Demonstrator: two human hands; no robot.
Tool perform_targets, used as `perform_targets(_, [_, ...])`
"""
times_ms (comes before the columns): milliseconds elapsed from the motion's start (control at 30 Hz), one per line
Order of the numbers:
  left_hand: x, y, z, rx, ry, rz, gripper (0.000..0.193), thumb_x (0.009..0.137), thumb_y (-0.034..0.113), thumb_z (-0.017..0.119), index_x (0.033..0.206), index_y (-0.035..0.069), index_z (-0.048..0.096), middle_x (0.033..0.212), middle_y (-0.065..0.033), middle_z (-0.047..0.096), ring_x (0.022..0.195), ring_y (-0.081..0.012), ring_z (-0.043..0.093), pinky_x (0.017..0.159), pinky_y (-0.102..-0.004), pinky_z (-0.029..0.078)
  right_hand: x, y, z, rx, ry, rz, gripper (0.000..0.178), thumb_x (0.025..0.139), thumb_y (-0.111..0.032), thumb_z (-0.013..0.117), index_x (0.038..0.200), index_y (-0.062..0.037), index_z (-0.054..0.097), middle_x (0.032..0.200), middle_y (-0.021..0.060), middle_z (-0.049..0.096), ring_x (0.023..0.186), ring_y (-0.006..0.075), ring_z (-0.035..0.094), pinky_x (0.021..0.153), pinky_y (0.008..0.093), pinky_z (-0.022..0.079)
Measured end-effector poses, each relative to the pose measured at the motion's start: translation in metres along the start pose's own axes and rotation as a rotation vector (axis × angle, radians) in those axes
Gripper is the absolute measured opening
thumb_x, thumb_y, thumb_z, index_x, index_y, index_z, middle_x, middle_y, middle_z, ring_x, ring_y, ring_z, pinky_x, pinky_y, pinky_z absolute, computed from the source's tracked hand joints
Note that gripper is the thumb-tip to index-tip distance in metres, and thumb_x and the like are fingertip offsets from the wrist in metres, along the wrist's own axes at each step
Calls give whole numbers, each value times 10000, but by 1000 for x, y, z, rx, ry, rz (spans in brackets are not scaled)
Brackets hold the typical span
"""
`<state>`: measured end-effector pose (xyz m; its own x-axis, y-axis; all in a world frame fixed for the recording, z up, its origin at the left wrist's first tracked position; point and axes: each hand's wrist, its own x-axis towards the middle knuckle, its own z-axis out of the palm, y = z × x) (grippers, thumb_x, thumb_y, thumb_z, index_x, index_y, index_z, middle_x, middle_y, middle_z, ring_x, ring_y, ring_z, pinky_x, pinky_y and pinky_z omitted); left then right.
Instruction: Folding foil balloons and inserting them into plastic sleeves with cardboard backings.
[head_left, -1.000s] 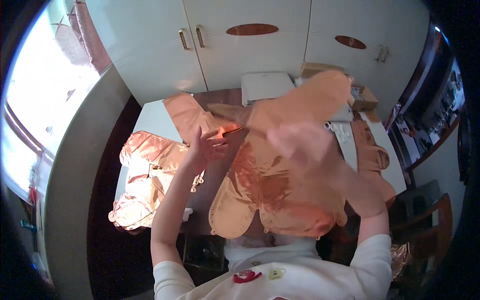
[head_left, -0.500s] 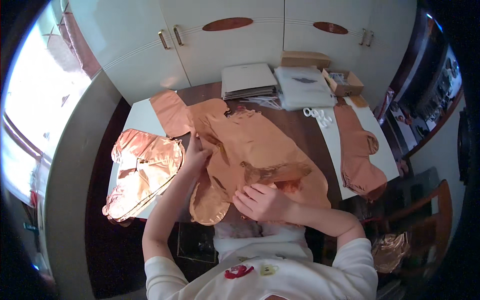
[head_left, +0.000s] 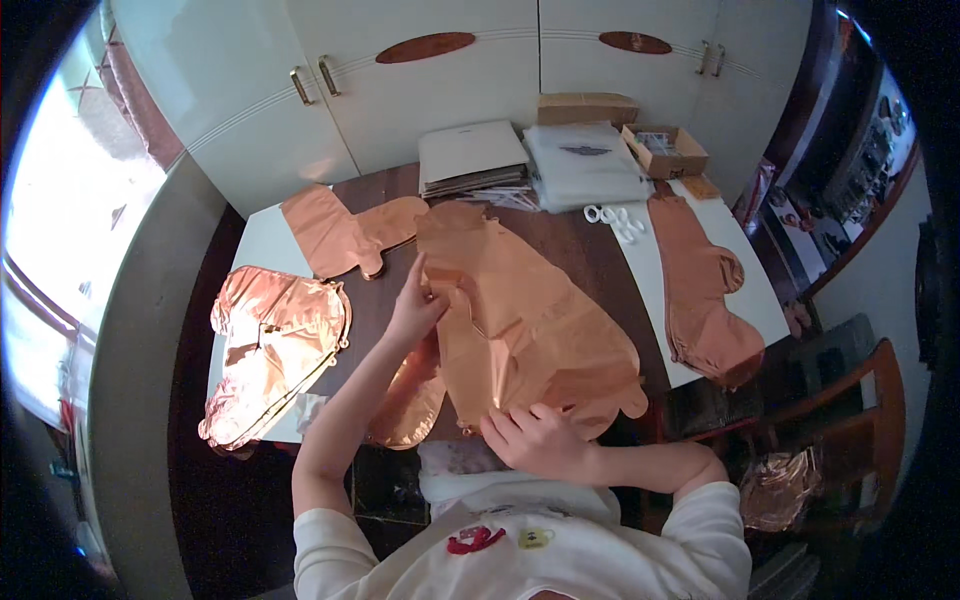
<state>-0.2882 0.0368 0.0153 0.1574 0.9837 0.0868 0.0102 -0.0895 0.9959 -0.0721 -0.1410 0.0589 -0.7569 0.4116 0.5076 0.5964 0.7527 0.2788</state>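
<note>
A large flat copper-coloured foil balloon [head_left: 540, 300] spreads over the middle of the dark table, creased near its left and front edges. At its left edge, my left hand [head_left: 413, 308] pinches the foil, with the index finger stretched along it. My right hand [head_left: 540, 440] grips the near edge, its thumb side hidden. Under my left forearm lies another copper foil piece [head_left: 410, 400], partly covered. Beyond my left hand is a flat foil balloon [head_left: 350, 235]. A shinier, crumpled foil balloon [head_left: 280, 340] rests on the white surface to the left.
One more foil balloon [head_left: 700, 290] lies on the white strip at right. At the back stand a stack of flat boards [head_left: 472, 155], clear plastic bags [head_left: 585, 165], a small open carton [head_left: 665, 155] and white ribbon rolls [head_left: 615, 220]. A wooden chair [head_left: 885, 400] stands at right.
The large balloon has shifted right and been turned over or smoothed, separating from the far-left balloon. My left hand moved right with its edge; my right hand moved slightly nearer. The view shifted slightly.
</note>
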Motion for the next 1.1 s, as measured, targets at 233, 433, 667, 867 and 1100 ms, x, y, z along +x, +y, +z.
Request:
perform_targets(233, [1, 2, 3, 466, -69, -73, 757, 750, 24, 628, 1408, 16, 256, 802, -102, 593, 696, -165, 577, 656, -294, 489, 3, 71, -8, 545, -503, 94, 291, 825, -207, 588, 1076, -63, 616, 959, 86, 626, 820, 248, 618, 723, 347, 505])
perform_targets(433, [9, -5, -1, 688, -130, 237, 744, 757, 15, 629, 1403, 13, 260, 829, -109, 610, 713, -174, 599, 636, -292, 491, -18, 166, 78, 529, -232, 327, 349, 867, -265, 570, 1175, -101, 586, 1252, 77, 556, 1198, 250, 484, 1016, 395, 361])
perform_targets(667, [-12, 27, 14, 1073, -47, 90, 614, 787, 151, 624, 1336, 38, 372, 1012, -154, 593, 894, -272, 597, 735, -364, 499, -29, 175, 102, 553, -234, 360, 340, 875, -297, 567, 1165, -123, 605, 1283, 48, 542, 1247, 226, 445, 1063, 427, 300])
perform_targets(867, [-11, 15, 17, 1308, -207, 386, 621, 805, 418, 599, 1305, 94, 425, 1330, -190, 419, 1249, -363, 391, 1007, -496, 335, -26, 175, 97, 584, -238, 376, 335, 869, -288, 567, 1155, -118, 612, 1280, 45, 545, 1238, 227, 452, 1067, 429, 291])
perform_targets(1100, [-19, -1, 36, 1357, -369, 423, 828, 774, 680, 483, 1392, 148, 341, 1441, -220, 274, 1353, -401, 219, 1057, -589, 190, -25, 174, 97, 596, -248, 390, 332, 867, -277, 568, 1158, -123, 611, 1279, 49, 545, 1229, 232, 461, 1062, 434, 300])
